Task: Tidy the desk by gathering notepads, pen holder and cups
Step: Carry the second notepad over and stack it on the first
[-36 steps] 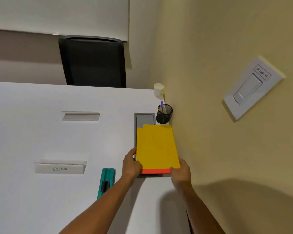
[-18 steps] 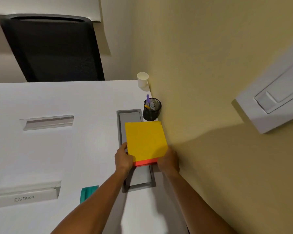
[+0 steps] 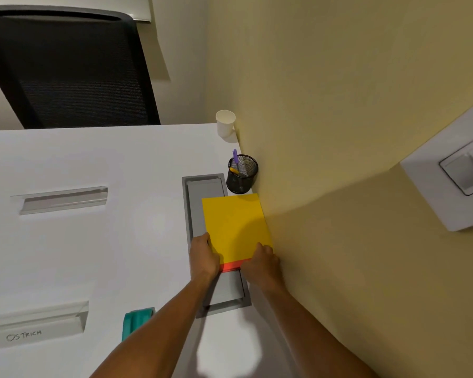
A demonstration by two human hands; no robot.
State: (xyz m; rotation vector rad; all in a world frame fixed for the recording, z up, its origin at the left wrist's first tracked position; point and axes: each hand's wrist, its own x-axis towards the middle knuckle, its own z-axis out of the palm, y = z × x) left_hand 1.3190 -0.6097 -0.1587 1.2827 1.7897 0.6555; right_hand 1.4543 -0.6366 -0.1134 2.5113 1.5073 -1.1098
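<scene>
Head view: left hand (image 3: 204,256) and right hand (image 3: 262,261) gripping near corners of yellow notepad stack (image 3: 236,227), fingers curling around edges. Stack lying over grey cable tray (image 3: 200,192), against wall. Risk: pushing further, stack hitting mesh pen holder (image 3: 242,174), tipping it.

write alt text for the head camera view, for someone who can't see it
Two bare hands, left hand and right hand, grip the near corners of a yellow notepad stack lying on a white desk against a yellow wall. Beyond it along the wall stand a black mesh pen holder and a white paper cup.
</scene>
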